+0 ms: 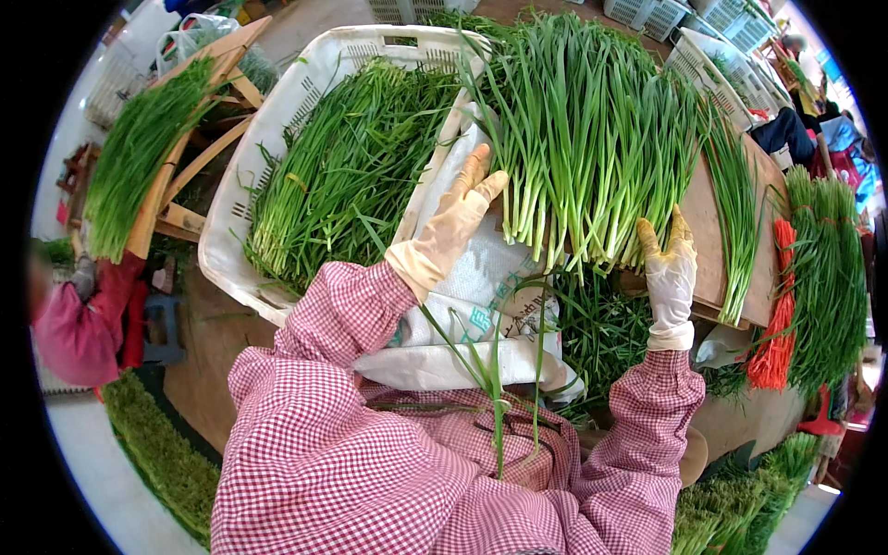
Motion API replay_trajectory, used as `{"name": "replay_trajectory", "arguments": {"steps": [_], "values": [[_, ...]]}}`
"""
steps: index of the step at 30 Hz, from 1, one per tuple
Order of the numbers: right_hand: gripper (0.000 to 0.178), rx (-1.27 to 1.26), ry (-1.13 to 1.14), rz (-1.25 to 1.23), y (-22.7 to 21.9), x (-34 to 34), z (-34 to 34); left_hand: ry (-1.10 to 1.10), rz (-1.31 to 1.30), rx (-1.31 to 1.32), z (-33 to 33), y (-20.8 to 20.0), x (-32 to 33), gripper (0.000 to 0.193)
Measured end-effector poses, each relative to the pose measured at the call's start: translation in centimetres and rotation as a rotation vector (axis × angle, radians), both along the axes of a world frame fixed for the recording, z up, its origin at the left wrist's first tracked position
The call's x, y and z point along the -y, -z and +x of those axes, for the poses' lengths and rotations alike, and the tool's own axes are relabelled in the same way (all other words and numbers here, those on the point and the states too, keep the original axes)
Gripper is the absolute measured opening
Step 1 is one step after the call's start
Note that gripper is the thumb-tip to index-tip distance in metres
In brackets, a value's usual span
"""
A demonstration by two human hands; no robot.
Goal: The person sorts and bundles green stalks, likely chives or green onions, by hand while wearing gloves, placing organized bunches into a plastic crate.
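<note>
light: I see bright, even daylight, soft faint shadows | glare: washed-out white at the left rim | focus: centre sharp, rim softer | distortion: strong fisheye bending, black corners

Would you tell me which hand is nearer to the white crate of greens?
Left. The left hand lies right by the white crate, at its right rim; the right hand rests farther right, at the green stalks on the board.

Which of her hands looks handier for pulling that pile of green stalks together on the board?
Probably the right hand: it rests against the cut ends of the green stalks on the wooden board. The left hand touches only the pile's left edge, over the white sack.
</note>
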State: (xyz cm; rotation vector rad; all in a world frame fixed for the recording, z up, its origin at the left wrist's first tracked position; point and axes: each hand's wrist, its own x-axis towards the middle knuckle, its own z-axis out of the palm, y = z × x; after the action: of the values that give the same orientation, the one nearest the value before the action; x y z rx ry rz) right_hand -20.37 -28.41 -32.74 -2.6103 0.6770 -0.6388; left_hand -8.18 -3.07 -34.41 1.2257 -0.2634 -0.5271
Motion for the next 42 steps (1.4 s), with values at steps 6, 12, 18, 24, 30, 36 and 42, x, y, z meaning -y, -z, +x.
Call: {"name": "replay_trajectory", "arguments": {"steps": [6,12,18,24,30,36,42], "values": [[0.069,0.025,0.019,0.055,-0.1,-0.2,-0.2,0.102,0.022,-0.144,3.1,0.8,-0.2,0.057],[0.068,0.075,0.02,-0.011,0.5,0.1,-0.1,0.058,-0.001,0.168,2.8,0.8,-0.3,0.057],[0.07,0.063,0.028,-0.016,0.9,0.2,0.3,-0.044,0.05,0.15,0.7,-1.7,3.9,0.065],[0.064,0.105,0.064,0.082,0.6,-0.7,0.7,-0.047,-0.106,0.166,0.1,-0.2,8.2,0.063],[0.059,0.157,0.033,0.342,0.1,-3.2,-2.5,0.115,-0.08,0.197,-3.8,1.0,9.1,0.061],[0.065,0.246,0.021,0.663,0.5,-10.0,-11.6,0.245,-0.164,-0.015,-11.4,-1.2,2.4,0.065],[0.08,0.463,0.073,1.139,1.4,-11.9,-13.8,0.206,-0.173,-0.032,-12.9,-2.0,0.0,0.064]]}}
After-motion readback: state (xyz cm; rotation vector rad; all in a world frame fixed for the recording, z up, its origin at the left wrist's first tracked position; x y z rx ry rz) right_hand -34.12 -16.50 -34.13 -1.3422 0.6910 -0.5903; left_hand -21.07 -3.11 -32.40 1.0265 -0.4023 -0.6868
